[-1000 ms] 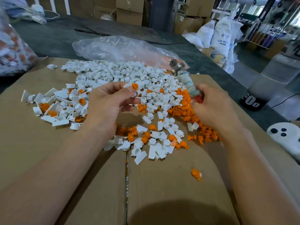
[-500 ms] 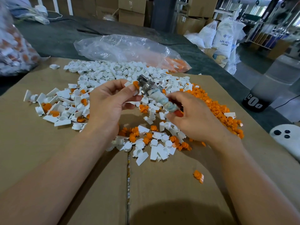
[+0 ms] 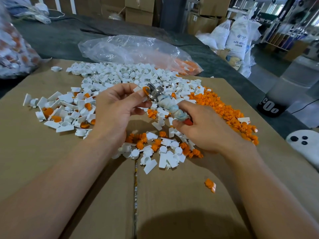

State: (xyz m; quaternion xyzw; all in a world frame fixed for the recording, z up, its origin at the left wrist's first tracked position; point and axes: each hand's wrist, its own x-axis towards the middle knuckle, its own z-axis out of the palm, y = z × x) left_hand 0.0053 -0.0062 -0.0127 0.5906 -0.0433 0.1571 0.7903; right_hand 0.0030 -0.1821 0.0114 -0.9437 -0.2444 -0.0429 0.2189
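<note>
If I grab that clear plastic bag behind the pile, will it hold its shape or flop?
Probably floppy: the clear plastic bag lies crumpled and slumped flat. Likely light for its size, since it looks mostly empty. The orange pieces at its right end could slide as it lifts.

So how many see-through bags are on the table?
2. A nearly empty bag lies behind the white pieces; a full bag sits at the far left. More may be hidden.
</note>
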